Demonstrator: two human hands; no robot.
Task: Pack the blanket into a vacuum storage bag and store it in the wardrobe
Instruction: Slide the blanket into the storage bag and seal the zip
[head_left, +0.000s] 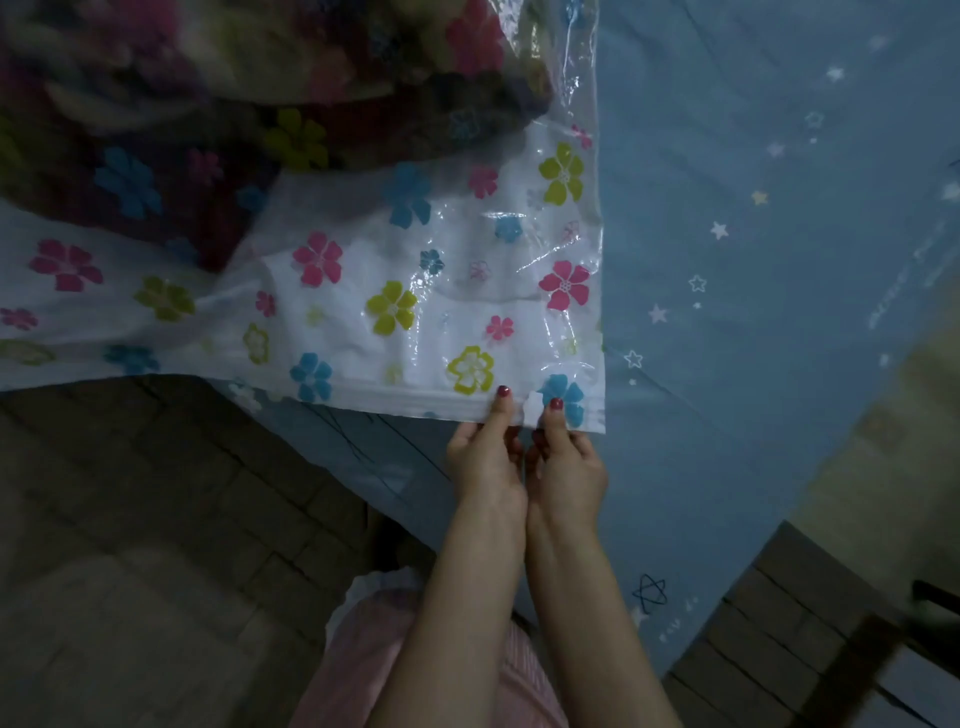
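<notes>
Already loaded: the blanket (156, 119) was seen inside the flowered storage bag (415, 291), upper left of the frame, on a blue star-print sheet (727, 260). The bag's open edge, at centre, was pinched by the left hand (485, 457) and right hand (566, 462), side by side. Sealing was judged in progress; air removal and wardrobe storage remained undone.

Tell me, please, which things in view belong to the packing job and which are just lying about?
In the job: vacuum storage bag; blanket inside it; left hand and right hand, both pinching the bag's zip edge.

Lying about: blue star-print sheet; wooden furniture at lower right.
</notes>
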